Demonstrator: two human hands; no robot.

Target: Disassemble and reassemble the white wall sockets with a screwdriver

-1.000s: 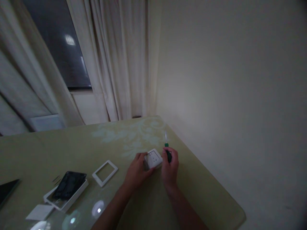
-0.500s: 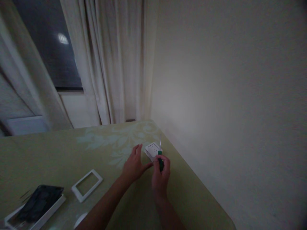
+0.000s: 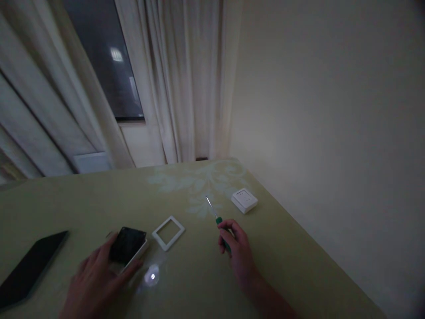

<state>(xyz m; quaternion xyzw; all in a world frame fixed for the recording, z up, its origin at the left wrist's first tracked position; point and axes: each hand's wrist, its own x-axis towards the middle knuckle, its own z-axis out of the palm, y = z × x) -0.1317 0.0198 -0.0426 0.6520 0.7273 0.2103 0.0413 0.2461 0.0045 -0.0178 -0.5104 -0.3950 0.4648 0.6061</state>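
My right hand (image 3: 237, 250) is closed round the green handle of a small screwdriver (image 3: 215, 217), whose metal shaft points up and to the left. My left hand (image 3: 94, 277) lies over the near side of a white box (image 3: 131, 254) with a black item on top, fingers spread around it. A white wall socket (image 3: 244, 200) rests alone on the table (image 3: 299, 266) near the right edge, with neither hand touching it. A white square frame (image 3: 168, 232) lies between the box and the screwdriver.
A dark flat slab (image 3: 29, 268) lies at the left of the yellow-green table. Curtains (image 3: 179, 79) and a dark window (image 3: 106, 57) stand behind the table. A plain wall runs along the table's right edge. A bright light reflection shows on the tabletop near the box.
My left hand has let go of the wall socket and moved left onto the white box. The socket now sits on the table. My right hand still holds the screwdriver, now clear of the socket.
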